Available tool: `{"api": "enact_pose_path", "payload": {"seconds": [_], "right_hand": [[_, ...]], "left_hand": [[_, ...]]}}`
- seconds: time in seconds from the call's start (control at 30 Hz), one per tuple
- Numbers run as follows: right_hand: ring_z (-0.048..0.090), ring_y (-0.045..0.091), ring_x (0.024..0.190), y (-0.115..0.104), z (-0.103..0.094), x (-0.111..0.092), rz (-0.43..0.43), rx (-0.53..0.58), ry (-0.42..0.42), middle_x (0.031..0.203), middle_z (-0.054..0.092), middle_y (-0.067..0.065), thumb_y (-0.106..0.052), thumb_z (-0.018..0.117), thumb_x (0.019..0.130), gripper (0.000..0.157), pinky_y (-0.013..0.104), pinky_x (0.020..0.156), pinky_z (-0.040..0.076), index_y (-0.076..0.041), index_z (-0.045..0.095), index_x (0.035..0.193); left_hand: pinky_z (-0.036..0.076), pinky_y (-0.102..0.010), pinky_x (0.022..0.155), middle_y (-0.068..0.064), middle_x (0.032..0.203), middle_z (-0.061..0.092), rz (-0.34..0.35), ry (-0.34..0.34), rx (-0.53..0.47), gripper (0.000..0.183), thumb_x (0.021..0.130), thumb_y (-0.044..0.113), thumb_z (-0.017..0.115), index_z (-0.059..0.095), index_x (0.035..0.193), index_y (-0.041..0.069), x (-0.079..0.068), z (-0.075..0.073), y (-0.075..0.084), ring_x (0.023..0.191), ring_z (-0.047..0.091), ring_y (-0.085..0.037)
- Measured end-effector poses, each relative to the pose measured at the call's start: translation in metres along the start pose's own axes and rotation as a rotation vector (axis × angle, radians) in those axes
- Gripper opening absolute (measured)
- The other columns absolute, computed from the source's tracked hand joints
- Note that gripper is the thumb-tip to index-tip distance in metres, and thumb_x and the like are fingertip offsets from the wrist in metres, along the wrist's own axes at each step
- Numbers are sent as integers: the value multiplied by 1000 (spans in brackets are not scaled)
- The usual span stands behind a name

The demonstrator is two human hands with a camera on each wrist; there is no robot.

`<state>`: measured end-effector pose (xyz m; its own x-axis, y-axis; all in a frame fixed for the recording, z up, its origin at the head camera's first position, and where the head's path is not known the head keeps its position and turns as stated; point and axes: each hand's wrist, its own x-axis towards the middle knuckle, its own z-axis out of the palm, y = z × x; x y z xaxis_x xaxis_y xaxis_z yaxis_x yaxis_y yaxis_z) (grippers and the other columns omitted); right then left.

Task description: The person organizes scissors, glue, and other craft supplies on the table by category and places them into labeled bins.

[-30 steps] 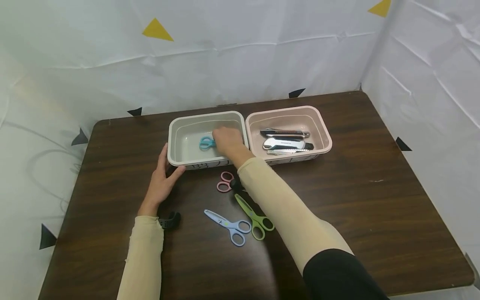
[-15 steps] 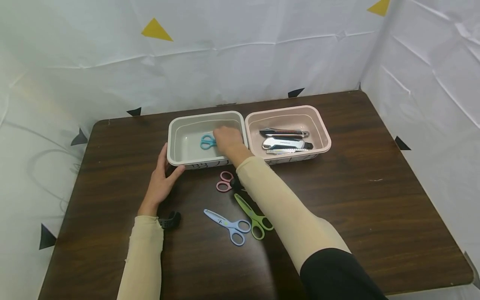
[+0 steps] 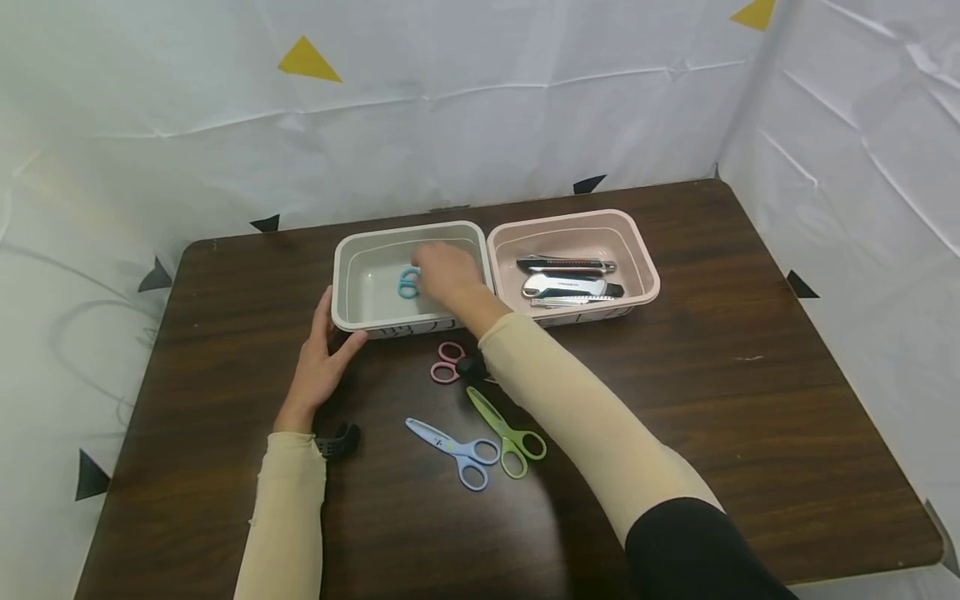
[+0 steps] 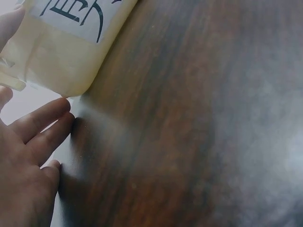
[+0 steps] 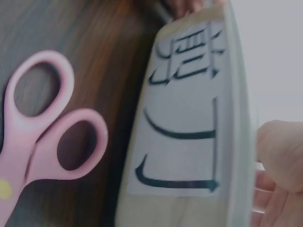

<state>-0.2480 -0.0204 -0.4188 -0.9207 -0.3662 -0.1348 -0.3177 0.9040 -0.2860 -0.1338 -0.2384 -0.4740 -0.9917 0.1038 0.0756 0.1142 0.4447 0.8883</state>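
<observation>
In the head view, my right hand [image 3: 447, 272] reaches into the grey basket [image 3: 352, 321], its fingers over a pair of teal scissors [image 3: 407, 283]. Only the handle loops of the scissors show, and whether the fingers hold them is hidden. In the right wrist view, part of that hand [image 5: 279, 161] appears behind the basket's rim. My left hand [image 3: 318, 367] lies at the basket's left front corner, thumb at the front side. Its fingers [image 4: 49, 135] look straight in the left wrist view, close to the basket's lower corner.
A pink basket [image 3: 648, 287] with several utility knives [image 3: 567, 287] adjoins the grey one. On the dark wooden table [image 3: 712, 400] lie pink scissors [image 3: 444, 372], green scissors [image 3: 512, 440] and light blue scissors [image 3: 459, 452]. White sheeting [image 3: 480, 150] borders the table.
My right hand has shifted slightly left over the teal scissors, covering more of them. The left hand has stayed at the basket's corner.
</observation>
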Motion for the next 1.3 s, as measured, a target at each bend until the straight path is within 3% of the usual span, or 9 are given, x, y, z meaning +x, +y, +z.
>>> {"api": "enact_pose_path", "payload": {"seconds": [0.17,0.47,0.7,0.83,1.03,1.3], "right_hand": [[59,17,111,-5,-13,-15,-49,58,46,124,64,0,-32,64,96,36,37,89,48,-17,65,129],[58,17,110,0,-27,-55,-121,204,143,119,63,2,-34,64,96,37,34,90,46,-16,65,128],[63,16,100,18,-29,-102,-148,361,186,113,66,0,-29,69,93,32,33,81,49,-15,69,121],[66,15,91,31,-21,-131,-141,408,167,105,70,0,-26,71,91,28,34,77,50,-14,71,117],[66,19,88,47,0,-173,-112,342,93,97,70,1,-25,75,87,27,37,75,50,-14,73,112],[58,16,81,56,25,-219,-33,178,32,95,64,-2,-33,82,78,40,40,65,47,-16,72,114]], "left_hand": [[23,-62,109,-16,157,29,9,0,-6,82,96,23,65,12,159,22,0,0,1,142,29,-36],[24,-63,108,-17,156,31,12,6,-2,82,96,19,64,12,159,19,0,1,5,141,31,-38],[24,-63,108,-19,153,36,18,6,-9,82,96,18,65,13,159,18,-1,3,6,141,31,-38],[24,-63,108,-20,152,37,23,8,-9,82,96,18,65,13,159,17,-1,3,7,140,32,-39],[25,-64,107,-21,152,37,15,2,1,82,96,19,65,12,159,16,-1,3,9,140,32,-40],[25,-62,108,-20,152,38,4,-2,16,82,96,21,65,12,159,20,1,2,7,140,33,-39]]}}
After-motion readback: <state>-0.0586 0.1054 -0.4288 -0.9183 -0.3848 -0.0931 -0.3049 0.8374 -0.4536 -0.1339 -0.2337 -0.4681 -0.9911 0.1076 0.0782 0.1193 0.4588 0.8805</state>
